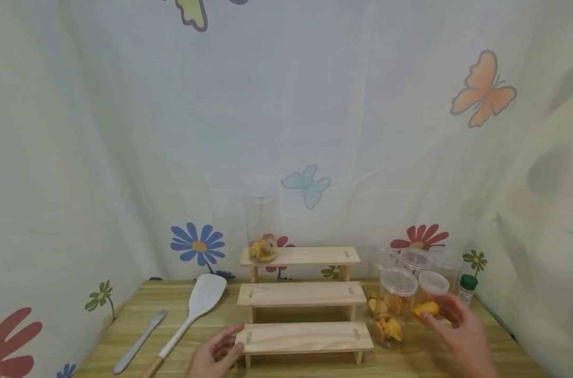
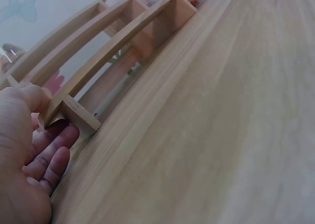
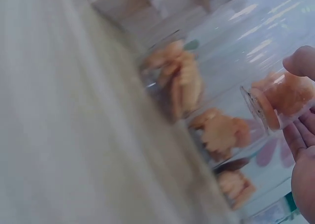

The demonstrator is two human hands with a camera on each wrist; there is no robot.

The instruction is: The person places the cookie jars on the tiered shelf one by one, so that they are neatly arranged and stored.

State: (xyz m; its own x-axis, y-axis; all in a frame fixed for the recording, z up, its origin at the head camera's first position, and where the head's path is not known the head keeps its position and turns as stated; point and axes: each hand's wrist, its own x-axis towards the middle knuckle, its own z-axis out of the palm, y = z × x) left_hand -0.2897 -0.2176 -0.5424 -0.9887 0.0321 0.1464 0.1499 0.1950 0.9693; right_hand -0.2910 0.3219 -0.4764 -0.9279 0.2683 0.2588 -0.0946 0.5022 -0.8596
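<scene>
My left hand [image 1: 215,354] grips the left end of the lowest board of a three-step wooden rack [image 1: 307,338]. In the left wrist view its thumb lies over the board's end, with the other fingers curled beneath. At the right, my right hand [image 1: 463,336] holds a small clear jar [image 3: 283,98] with orange snack pieces in its bottom, lifted off the table in the right wrist view. Beside it stand several clear lidded jars of similar snacks, among them a tall front jar [image 1: 399,294]. Another tall jar [image 1: 262,226], with cookies in it, stands on the left of the top step.
A white spatula [image 1: 206,296] with a wooden handle and a grey fork [image 1: 142,338] lie on the wooden table [image 1: 173,310] left of the rack. A small green-capped bottle [image 1: 467,286] stands behind the jars. A patterned curtain [image 1: 385,157] hangs at the back.
</scene>
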